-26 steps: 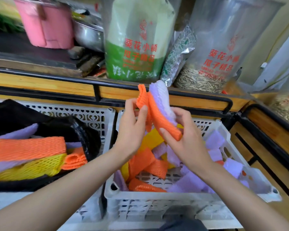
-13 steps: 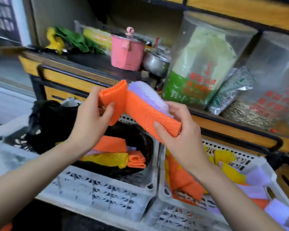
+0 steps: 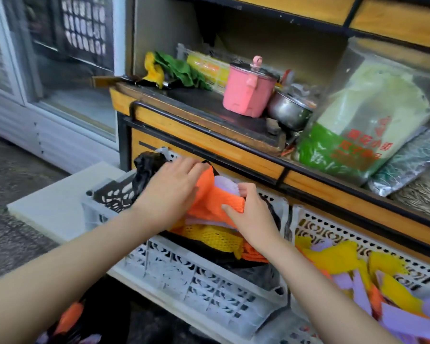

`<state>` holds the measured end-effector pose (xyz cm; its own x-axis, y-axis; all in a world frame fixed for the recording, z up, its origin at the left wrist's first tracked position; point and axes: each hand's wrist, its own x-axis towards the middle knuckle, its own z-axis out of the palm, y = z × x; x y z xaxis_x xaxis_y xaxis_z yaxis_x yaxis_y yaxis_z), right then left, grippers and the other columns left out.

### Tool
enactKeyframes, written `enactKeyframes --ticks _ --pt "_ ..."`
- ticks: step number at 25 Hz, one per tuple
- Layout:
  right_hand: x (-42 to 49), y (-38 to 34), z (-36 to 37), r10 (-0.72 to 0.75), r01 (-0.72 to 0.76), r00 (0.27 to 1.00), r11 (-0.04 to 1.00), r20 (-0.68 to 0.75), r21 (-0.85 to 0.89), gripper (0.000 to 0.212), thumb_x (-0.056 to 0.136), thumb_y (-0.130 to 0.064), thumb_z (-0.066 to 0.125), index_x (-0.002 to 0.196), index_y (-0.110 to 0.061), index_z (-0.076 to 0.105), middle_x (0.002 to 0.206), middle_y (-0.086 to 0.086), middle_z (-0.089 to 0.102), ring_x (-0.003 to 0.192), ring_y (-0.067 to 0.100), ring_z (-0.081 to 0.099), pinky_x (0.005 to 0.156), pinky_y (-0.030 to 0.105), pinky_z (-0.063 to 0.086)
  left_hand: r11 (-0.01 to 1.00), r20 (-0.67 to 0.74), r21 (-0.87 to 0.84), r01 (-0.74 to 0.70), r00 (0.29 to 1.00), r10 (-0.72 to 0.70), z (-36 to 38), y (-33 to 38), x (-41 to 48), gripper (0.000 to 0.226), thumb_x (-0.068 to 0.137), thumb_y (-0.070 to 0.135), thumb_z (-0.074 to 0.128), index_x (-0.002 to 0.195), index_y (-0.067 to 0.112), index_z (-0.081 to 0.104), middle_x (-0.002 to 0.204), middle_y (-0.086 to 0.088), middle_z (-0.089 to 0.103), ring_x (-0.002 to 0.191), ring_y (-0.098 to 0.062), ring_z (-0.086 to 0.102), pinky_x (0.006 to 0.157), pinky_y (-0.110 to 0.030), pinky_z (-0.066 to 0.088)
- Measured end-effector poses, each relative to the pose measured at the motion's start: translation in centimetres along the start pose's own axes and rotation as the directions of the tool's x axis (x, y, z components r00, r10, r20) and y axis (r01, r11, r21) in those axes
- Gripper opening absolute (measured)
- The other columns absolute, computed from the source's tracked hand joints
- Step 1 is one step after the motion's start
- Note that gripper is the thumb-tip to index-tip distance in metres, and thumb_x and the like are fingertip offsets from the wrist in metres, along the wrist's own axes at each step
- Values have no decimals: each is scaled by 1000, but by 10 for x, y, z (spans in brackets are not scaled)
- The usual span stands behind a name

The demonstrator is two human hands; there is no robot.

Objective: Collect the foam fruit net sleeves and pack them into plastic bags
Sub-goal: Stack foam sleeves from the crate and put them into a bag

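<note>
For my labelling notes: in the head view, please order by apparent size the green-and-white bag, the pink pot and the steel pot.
Largest: green-and-white bag
Then: pink pot
Smallest: steel pot, partly hidden

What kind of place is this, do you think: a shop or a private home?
Most likely a small food shop. Large printed bulk bags stand on a wooden display shelf, a glass-door cooler is beside it, and crates hold foam net sleeves.
</note>
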<state>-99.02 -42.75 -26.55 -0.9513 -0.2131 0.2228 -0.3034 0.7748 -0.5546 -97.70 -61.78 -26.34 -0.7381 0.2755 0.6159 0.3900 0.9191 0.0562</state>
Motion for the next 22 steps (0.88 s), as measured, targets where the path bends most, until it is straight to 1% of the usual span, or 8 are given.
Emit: enactKeyframes --ticks 3,5,7,10,14,18,20,22 --pt "4 -11 23 -47 47 998 999 33 -8 44 89 -32 60 125 -20 39 118 -6 50 107 16 51 82 33 45 961 -38 144 235 972 -232 -26 -45 -16 52 76 18 70 124 5 54 120 -17 57 115 -37 51 91 -47 44" --pt "6 -19 37 -81 80 996 997 37 10 43 87 -31 62 123 -22 40 117 -7 51 106 15 52 84 36 46 874 157 31 486 861 -484 -34 -71 -29 50 83 27 67 127 10 51 119 -15 58 110 -33 54 88 -41 44" --pt "9 -28 48 -141 139 987 990 75 22 46 86 -32 63 126 -25 40 116 -11 52 105 10 51 83 32 46 748 231 -192 635 770 -594 -36 -86 -38 41 87 24 65 124 11 54 109 -12 65 94 -27 59 77 -32 43" --pt "11 -39 60 -304 332 917 941 257 -70 51 87 -35 63 133 -29 43 125 -7 56 112 12 52 91 30 44 660 126 -360 659 735 -666 -43 -98 -40 41 88 16 64 126 7 54 95 -11 65 80 -25 57 72 -30 42" --pt "25 -50 58 -317 430 868 865 382 -258 51 88 -33 62 136 -32 44 124 0 52 113 17 52 97 32 42 716 223 -137 684 726 -651 -52 -117 -51 18 89 15 62 100 1 68 75 -13 64 70 -27 56 64 -28 36" --pt "57 -57 63 -302 353 935 854 188 -383 43 87 -26 63 128 -23 51 123 -2 58 109 14 57 86 24 47 658 222 -347 668 740 -635 -58 -111 -53 16 92 21 58 82 10 63 78 -6 60 75 -18 52 58 -23 34" --pt "75 -64 63 -253 238 967 881 17 -409 38 88 -21 60 125 -18 50 120 -1 56 103 16 58 73 20 40 469 305 -577 669 709 -635 -58 -105 -49 21 96 22 52 79 11 58 73 -3 57 70 -13 50 56 -14 36" --pt "83 -73 66 -247 190 964 899 -98 -395 37 89 -20 59 123 -17 48 118 1 53 102 19 57 71 23 38 279 378 -693 665 665 -644 -49 -106 -46 24 98 26 47 77 15 53 79 -13 60 76 -18 55 67 -20 39"
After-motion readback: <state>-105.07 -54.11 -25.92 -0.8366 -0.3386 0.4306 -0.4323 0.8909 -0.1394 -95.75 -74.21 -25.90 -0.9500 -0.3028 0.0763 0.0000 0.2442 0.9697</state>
